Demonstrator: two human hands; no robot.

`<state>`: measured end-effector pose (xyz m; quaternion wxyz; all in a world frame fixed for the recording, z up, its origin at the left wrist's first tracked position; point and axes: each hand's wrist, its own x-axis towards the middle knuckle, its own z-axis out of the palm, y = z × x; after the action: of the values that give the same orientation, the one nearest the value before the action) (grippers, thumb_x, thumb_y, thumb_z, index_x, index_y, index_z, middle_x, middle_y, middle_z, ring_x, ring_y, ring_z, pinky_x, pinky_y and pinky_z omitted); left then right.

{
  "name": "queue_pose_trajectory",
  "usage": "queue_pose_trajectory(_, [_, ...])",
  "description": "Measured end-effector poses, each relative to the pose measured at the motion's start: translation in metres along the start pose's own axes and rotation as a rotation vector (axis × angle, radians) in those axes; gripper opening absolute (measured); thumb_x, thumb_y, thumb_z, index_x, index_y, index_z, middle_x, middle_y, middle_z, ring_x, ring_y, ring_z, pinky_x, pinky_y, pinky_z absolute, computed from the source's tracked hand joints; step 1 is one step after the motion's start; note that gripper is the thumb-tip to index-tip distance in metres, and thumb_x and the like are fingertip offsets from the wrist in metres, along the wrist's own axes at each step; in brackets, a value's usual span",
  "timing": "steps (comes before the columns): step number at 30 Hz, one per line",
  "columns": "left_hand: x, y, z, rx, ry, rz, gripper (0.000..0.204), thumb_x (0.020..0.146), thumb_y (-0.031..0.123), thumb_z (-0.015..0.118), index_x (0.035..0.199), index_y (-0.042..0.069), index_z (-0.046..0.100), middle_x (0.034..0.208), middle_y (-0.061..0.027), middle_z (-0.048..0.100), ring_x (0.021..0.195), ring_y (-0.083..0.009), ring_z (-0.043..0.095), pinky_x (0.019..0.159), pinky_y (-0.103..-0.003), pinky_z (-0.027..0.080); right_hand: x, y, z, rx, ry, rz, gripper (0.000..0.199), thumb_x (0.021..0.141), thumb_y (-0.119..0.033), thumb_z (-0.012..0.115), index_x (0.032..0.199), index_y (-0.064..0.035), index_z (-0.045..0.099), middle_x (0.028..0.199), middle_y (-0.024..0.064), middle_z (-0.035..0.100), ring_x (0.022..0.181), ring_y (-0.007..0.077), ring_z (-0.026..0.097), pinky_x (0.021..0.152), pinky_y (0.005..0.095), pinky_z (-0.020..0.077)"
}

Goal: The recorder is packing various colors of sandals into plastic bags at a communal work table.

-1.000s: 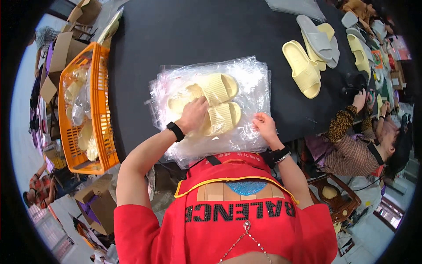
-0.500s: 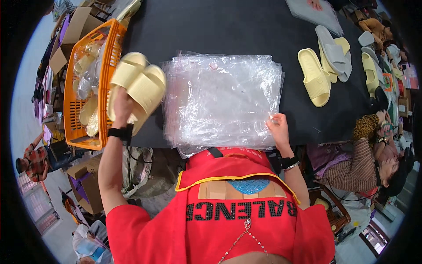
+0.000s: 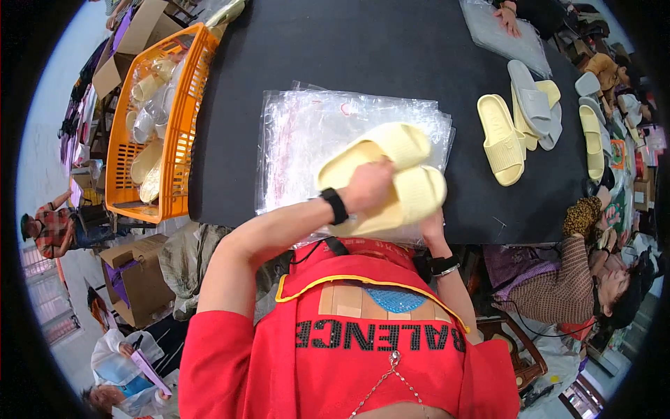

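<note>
Over the stack of clear bags (image 3: 307, 133) on the black table (image 3: 363, 49), the left hand (image 3: 368, 187) clasps a pair of pale yellow slippers (image 3: 380, 174), best kept flat and together, while the right hand (image 3: 433, 227), mostly hidden beneath, seems to support them

My left hand (image 3: 368, 187) holds the pale yellow slippers (image 3: 380, 174) over the plastic bag stack (image 3: 307, 133). Bare black table (image 3: 349, 49) lies open toward the upper centre. The orange basket (image 3: 183, 126) blocks the left; loose slippers (image 3: 520, 126) crowd the right.
</note>
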<state>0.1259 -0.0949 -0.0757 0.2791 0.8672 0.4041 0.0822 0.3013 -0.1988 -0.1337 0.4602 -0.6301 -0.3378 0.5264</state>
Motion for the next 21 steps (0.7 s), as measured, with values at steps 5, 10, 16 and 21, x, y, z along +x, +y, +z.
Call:
queue_pose_trajectory(5, [-0.068,-0.142,-0.025,0.224,0.224,-0.312,0.028,0.067,0.004,0.056,0.094,0.002,0.052,0.085,-0.0176,0.058,0.078,-0.0374,0.057,0.068,-0.045,0.045,0.003,0.014,-0.011,-0.334,0.037,-0.074,0.036,0.070,-0.002,0.061,0.106,-0.0011,0.059,0.100,0.0087,0.049,0.078,0.0150,0.054,0.073,0.0257,0.0449])
queue_pose_trajectory(10, [-0.060,-0.108,-0.128,0.358,0.322,-0.376,0.019,0.071,0.002,0.053,0.089,-0.001,0.049,0.101,-0.0185,0.051,0.078,-0.0384,0.056,0.066,-0.047,0.046,-0.004,-0.005,-0.022,-0.448,-0.056,-0.092,0.032,0.073,-0.009,0.063,0.105,-0.0043,0.060,0.106,0.0100,0.046,0.078,0.0150,0.055,0.066,0.0259,0.0460])
queue_pose_trajectory(16, [0.020,0.001,-0.078,0.182,0.077,-0.020,0.024,0.064,0.002,0.055,0.088,0.002,0.050,0.088,-0.0173,0.054,0.075,-0.0348,0.057,0.063,-0.044,0.046,-0.018,-0.022,-0.031,-0.261,-0.047,0.249,0.021,0.078,-0.011,0.060,0.097,-0.0011,0.060,0.080,0.0083,0.060,0.061,0.0133,0.057,0.052,0.0255,0.0450])
queue_pose_trajectory(21, [0.068,-0.034,0.035,0.177,0.038,0.084,0.020,0.072,0.006,0.050,0.092,0.004,0.049,0.093,-0.0136,0.053,0.085,-0.0310,0.057,0.067,-0.042,0.048,-0.027,0.016,-0.031,-0.371,0.007,0.067,0.017,0.078,-0.010,0.057,0.092,-0.0001,0.059,0.065,0.0090,0.061,0.058,0.0145,0.058,0.054,0.0275,0.0453])
